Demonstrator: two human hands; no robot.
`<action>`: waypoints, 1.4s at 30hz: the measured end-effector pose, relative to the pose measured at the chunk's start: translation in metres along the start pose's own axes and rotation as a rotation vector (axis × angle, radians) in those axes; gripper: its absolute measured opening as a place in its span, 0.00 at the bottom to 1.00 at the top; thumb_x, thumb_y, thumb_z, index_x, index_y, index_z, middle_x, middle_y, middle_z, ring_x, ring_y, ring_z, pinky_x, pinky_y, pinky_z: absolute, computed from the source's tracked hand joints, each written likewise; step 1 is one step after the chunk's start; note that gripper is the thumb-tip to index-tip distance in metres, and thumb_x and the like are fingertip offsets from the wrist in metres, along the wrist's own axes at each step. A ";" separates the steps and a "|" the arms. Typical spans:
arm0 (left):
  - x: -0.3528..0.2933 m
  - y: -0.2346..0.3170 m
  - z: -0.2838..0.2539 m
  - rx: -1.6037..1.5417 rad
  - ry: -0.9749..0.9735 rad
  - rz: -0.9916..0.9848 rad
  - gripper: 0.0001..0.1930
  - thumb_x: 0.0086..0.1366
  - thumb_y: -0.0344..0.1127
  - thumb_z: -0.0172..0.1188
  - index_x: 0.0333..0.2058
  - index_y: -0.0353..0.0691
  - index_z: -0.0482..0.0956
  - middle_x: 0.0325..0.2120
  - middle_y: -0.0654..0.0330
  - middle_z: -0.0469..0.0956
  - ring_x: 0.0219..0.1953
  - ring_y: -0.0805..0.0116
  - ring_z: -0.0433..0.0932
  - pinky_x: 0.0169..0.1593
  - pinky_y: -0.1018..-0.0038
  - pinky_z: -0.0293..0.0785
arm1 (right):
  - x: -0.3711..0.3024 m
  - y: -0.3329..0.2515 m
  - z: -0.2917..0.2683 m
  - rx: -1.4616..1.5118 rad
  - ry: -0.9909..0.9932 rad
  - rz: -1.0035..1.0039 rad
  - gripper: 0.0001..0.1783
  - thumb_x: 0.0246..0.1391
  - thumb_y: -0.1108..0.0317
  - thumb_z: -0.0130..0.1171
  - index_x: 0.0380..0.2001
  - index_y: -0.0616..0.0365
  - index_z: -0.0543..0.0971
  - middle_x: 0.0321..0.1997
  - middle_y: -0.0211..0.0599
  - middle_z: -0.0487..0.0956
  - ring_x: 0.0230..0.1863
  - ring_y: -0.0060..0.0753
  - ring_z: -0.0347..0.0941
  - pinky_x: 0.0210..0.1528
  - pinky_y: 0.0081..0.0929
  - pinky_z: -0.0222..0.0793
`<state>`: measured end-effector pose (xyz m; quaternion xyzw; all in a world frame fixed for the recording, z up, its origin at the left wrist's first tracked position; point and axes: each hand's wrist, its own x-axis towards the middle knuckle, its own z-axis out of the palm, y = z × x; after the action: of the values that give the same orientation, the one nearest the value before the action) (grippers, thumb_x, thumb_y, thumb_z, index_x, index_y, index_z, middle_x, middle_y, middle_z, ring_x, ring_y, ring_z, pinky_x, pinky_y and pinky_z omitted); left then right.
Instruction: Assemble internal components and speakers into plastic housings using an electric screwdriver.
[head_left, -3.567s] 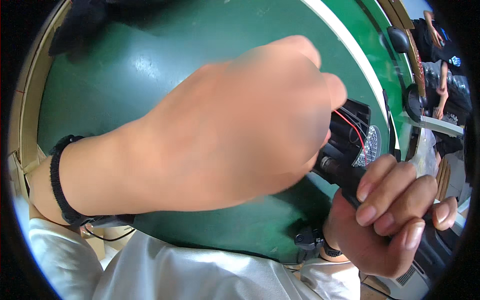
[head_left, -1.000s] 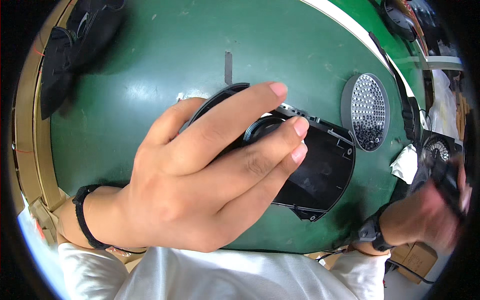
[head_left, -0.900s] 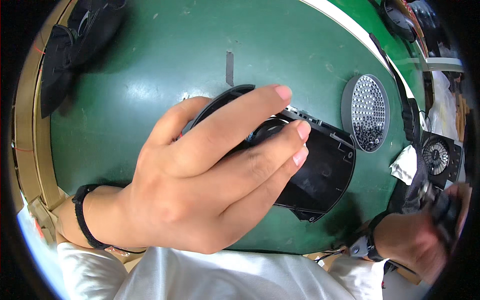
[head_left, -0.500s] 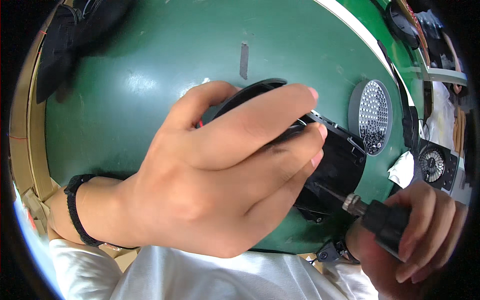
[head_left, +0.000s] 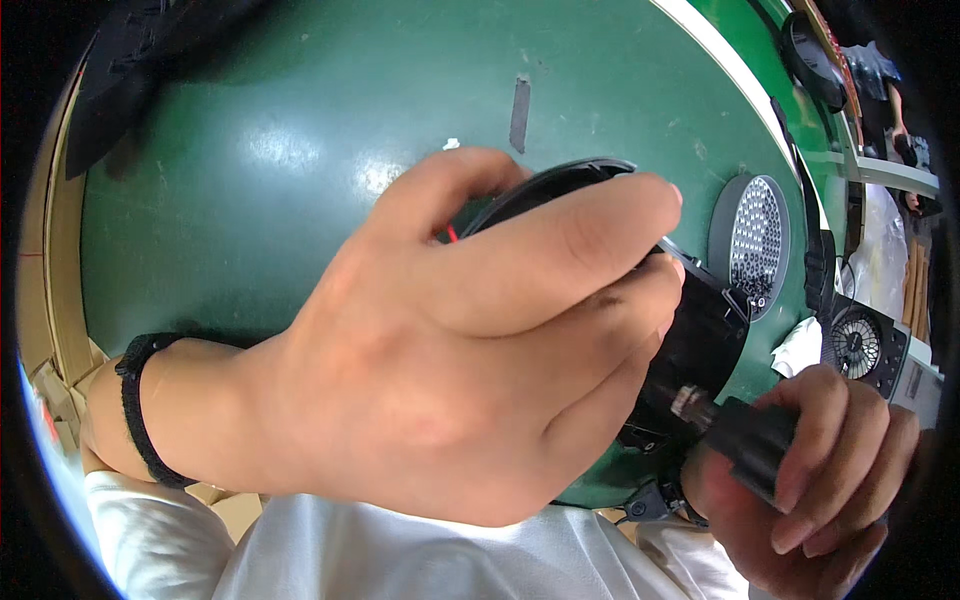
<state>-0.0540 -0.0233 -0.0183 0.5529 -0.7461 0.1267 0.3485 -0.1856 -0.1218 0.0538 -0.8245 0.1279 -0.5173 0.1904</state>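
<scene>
My left hand [head_left: 470, 350] is wrapped over a black plastic housing [head_left: 700, 345], with the thumb along its curved far rim and the fingers across its top. A short piece of red wire [head_left: 451, 233] shows between thumb and forefinger. At the lower right, my right hand [head_left: 845, 470] grips a black electric screwdriver [head_left: 752, 445] with a metal chuck. The chuck is close to the housing's near right side. The thin bit is blurred against the black plastic, so I cannot tell whether its tip touches. Much of the housing lies hidden under my left hand.
A round grey tray [head_left: 718, 235] of small screws stands right of the housing. Beyond it are a crumpled white tissue [head_left: 797, 346], a black strap [head_left: 820, 270] and a small fan [head_left: 857, 342]. Cardboard [head_left: 52, 250] lines the left edge. Grey tape [head_left: 520, 115] marks the green table.
My left hand and the housing have shifted slightly right in the picture. The screwdriver in my right hand has moved a little left, with its chuck closer to the housing.
</scene>
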 end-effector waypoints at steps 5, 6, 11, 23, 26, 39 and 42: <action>0.002 0.000 0.007 0.089 0.067 0.058 0.09 0.51 0.30 0.67 0.33 0.40 0.83 0.37 0.62 0.86 0.48 0.53 0.80 0.34 0.71 0.74 | -0.004 0.003 -0.049 0.053 0.008 0.039 0.08 0.56 0.67 0.55 0.26 0.53 0.68 0.23 0.31 0.65 0.26 0.27 0.63 0.37 0.30 0.60; 0.003 -0.002 0.006 0.089 0.067 0.065 0.09 0.51 0.30 0.67 0.33 0.40 0.83 0.37 0.62 0.86 0.48 0.53 0.80 0.34 0.71 0.74 | -0.004 0.005 -0.063 0.062 0.014 0.045 0.08 0.56 0.68 0.55 0.26 0.53 0.68 0.23 0.31 0.65 0.26 0.27 0.63 0.37 0.30 0.60; 0.004 -0.005 -0.001 -0.098 -0.036 0.027 0.16 0.50 0.28 0.67 0.41 0.41 0.83 0.45 0.48 0.79 0.46 0.52 0.79 0.40 0.69 0.78 | -0.010 0.011 -0.085 0.101 0.048 0.095 0.08 0.56 0.68 0.55 0.26 0.53 0.68 0.23 0.30 0.65 0.25 0.27 0.64 0.37 0.30 0.60; 0.010 0.006 -0.011 -0.109 -0.241 -0.168 0.22 0.40 0.32 0.67 0.40 0.46 0.83 0.47 0.54 0.74 0.42 0.53 0.74 0.43 0.64 0.78 | -0.012 0.005 -0.071 0.262 0.045 0.174 0.07 0.56 0.68 0.56 0.27 0.53 0.69 0.23 0.30 0.66 0.24 0.26 0.65 0.36 0.29 0.61; 0.007 0.006 0.005 -0.068 0.027 -0.052 0.20 0.40 0.32 0.66 0.37 0.50 0.82 0.44 0.57 0.74 0.42 0.54 0.74 0.37 0.66 0.79 | -0.011 0.005 -0.059 0.296 0.024 0.201 0.07 0.56 0.68 0.56 0.27 0.53 0.69 0.23 0.29 0.66 0.24 0.26 0.65 0.35 0.29 0.61; 0.002 0.008 0.001 0.009 -0.070 -0.121 0.18 0.37 0.34 0.64 0.34 0.51 0.82 0.40 0.62 0.77 0.39 0.57 0.75 0.30 0.70 0.74 | -0.013 -0.004 -0.052 0.454 -0.045 0.311 0.07 0.56 0.69 0.56 0.28 0.54 0.69 0.22 0.29 0.67 0.22 0.25 0.66 0.34 0.28 0.63; 0.005 0.008 -0.002 0.024 -0.082 -0.115 0.17 0.38 0.34 0.64 0.33 0.50 0.81 0.39 0.63 0.77 0.38 0.59 0.76 0.28 0.71 0.72 | -0.014 -0.005 -0.053 0.496 -0.058 0.332 0.07 0.56 0.69 0.56 0.28 0.54 0.69 0.22 0.28 0.67 0.22 0.25 0.66 0.34 0.28 0.63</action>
<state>-0.0611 -0.0227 -0.0117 0.6037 -0.7254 0.0928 0.3175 -0.2393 -0.1213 0.0653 -0.7350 0.1250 -0.4707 0.4717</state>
